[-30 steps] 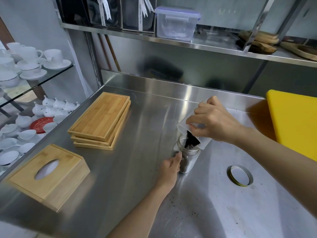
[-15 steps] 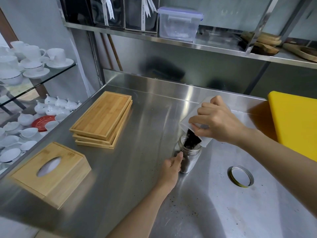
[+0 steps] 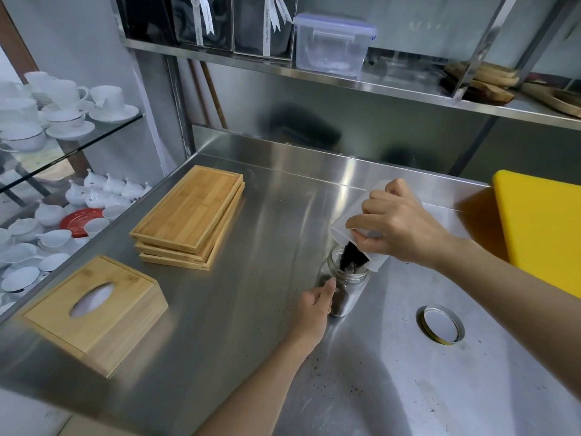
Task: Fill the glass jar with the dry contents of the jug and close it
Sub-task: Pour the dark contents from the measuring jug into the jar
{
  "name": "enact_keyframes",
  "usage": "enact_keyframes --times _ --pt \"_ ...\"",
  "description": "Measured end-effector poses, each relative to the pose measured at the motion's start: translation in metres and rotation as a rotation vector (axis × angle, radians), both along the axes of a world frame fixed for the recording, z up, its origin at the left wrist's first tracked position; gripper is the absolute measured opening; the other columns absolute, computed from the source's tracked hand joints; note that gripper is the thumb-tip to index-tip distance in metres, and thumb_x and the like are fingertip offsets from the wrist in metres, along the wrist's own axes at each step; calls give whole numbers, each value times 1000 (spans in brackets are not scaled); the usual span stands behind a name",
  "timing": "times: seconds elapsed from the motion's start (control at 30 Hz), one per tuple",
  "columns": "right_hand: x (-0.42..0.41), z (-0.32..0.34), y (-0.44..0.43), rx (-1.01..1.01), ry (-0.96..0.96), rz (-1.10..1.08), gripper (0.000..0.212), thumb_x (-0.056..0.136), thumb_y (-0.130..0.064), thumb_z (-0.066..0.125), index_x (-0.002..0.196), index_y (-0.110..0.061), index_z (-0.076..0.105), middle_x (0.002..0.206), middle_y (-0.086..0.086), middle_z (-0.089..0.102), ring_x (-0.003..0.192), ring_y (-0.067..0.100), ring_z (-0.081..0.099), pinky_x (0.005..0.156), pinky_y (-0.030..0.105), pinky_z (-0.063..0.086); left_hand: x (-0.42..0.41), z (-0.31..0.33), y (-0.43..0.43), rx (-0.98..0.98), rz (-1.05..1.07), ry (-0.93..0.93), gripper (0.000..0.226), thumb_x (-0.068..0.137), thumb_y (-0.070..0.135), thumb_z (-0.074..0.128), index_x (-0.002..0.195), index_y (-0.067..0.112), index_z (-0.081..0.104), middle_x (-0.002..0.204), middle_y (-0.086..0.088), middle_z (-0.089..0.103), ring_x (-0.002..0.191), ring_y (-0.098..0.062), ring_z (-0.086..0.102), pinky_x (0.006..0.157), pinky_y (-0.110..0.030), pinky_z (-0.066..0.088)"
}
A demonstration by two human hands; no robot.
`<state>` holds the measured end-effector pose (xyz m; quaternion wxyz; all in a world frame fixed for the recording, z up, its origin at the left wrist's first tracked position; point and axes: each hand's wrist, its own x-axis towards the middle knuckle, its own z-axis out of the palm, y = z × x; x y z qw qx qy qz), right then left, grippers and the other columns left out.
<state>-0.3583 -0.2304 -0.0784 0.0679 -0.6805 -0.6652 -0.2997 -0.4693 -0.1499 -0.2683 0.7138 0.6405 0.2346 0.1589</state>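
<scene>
A small glass jar (image 3: 349,294) stands upright on the steel counter (image 3: 251,309), partly filled with dark dry leaves. My left hand (image 3: 314,306) holds its left side. My right hand (image 3: 396,225) grips a translucent white jug (image 3: 342,223) tipped steeply over the jar's mouth. Dark dry contents (image 3: 350,259) slide from the jug into the jar. The jar's round metal lid (image 3: 441,324) lies flat on the counter to the right, apart from both hands.
A stack of bamboo trays (image 3: 188,218) and a wooden tissue box (image 3: 94,313) sit to the left. A yellow board (image 3: 544,228) lies at the right edge. White cups fill glass shelves (image 3: 63,127) on the left. Dark crumbs dot the counter near me.
The jug stays tilted over the jar with contents still flowing. Both hands keep their grip; my head has shifted the view slightly.
</scene>
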Motion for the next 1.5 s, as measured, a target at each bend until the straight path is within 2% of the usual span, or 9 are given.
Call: enact_keyframes --times 0.47,0.83,1.17,1.5 --pt "0 1 0 -18 -21 16 31 83 -18 47 65 -8 70 49 9 50 50 24 46 66 34 27 0 0 0 16 -9 -2 55 71 68 48 38 27 30 38 11 26 42 -8 22 53 -33 19" --pt "-3 -1 -1 -24 -78 37 32 85 -17 48 62 -8 68 49 8 46 49 24 44 65 33 25 0 0 0 4 -9 4 56 71 68 49 39 28 27 39 10 24 44 -8 21 54 -33 17" --pt "-3 -1 -3 -33 -95 48 32 87 -18 47 66 -8 70 51 9 49 51 25 47 67 35 28 -1 3 -1 -23 -34 12 61 93 42 48 35 29 38 36 11 30 39 -5 26 54 -30 21" --pt "-2 0 -4 -28 -88 50 33 87 -19 47 67 -8 70 51 10 49 50 26 47 66 36 29 -2 4 -1 -18 -28 2 62 94 40 47 34 29 35 35 10 28 38 -4 24 51 -29 18"
